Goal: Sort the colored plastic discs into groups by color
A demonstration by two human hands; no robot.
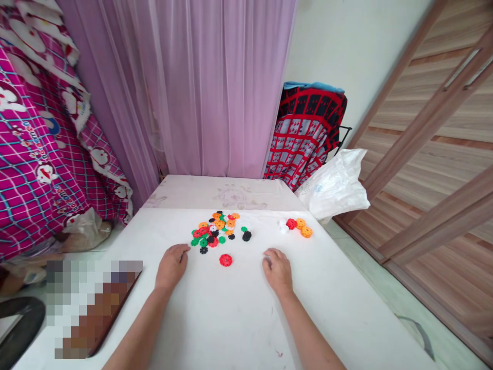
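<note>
On the white-covered table, my left hand (172, 264) rests to the left of a lone red notched plastic disc (225, 260). Its fingers are loosely bent and slightly apart, and I see nothing held. To the right of that disc lies my right hand (278, 270), with a gap between thumb and bent fingers and nothing visible in it. Beyond my hands is a loose pile of notched discs (219, 225) in orange, green, red, black and white. A black disc (247, 236) and a green disc (244, 229) lie at its right side.
Farther right sits a short row of discs (291, 224), white, red and orange. A pixelated brown object (103, 308) lies at the table's left edge. A white plastic bag (337, 185) stands by the far right corner. Purple curtains (223, 87) hang behind; a wooden wardrobe (431, 144) is at right.
</note>
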